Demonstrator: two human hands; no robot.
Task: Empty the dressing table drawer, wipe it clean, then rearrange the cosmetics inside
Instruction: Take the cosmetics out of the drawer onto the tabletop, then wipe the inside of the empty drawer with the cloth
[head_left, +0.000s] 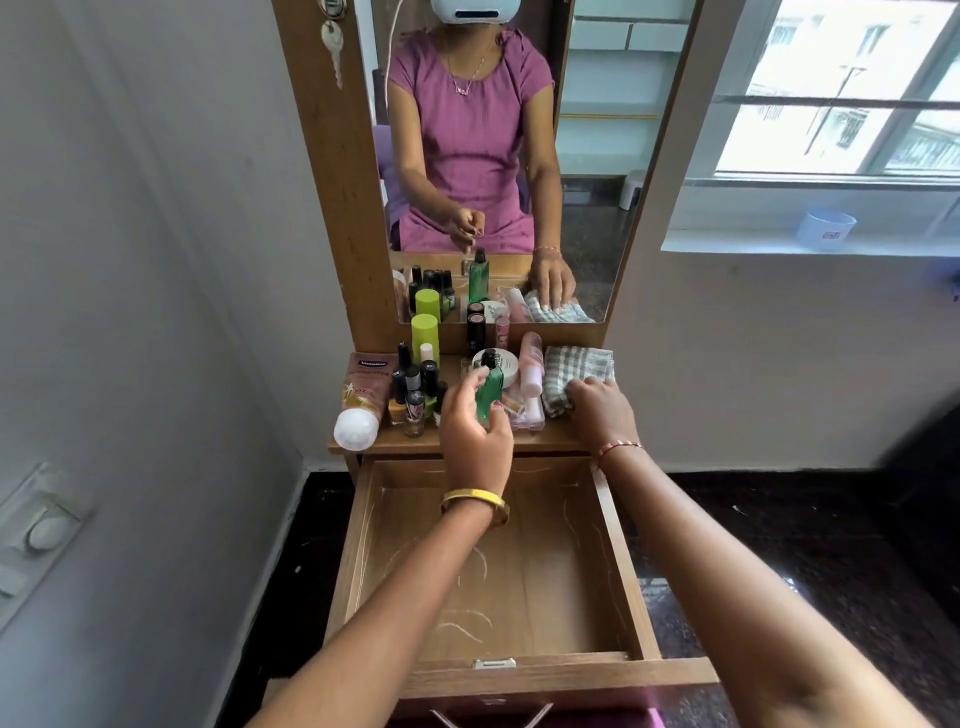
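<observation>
At the desk's (457, 441) left edge a pink tube (361, 397) lies with its white cap hanging over the front edge. Just right of it stands a cluster of nail polish bottles (415, 389), with a lime-green bottle (425, 335) behind them against the mirror (592, 156). Your left hand (475, 434) reaches over the front edge near the middle, fingers and thumb curled round a green bottle (489, 389) with a black cap, which it holds upright just above the desk. Behind that bottle sits a round white jar (506, 366), and two lipsticks (475, 325) stand at the back. A pale pink bottle (531, 364) lies right of the jar. At the desk's right edge your right hand (600, 415) rests on a folded checked cloth (576, 371), fingers bent over its near edge; you cannot tell whether it grips it. Below the desk the drawer (618, 561) is pulled fully out, its wooden floor bare but for pale streaks.
</observation>
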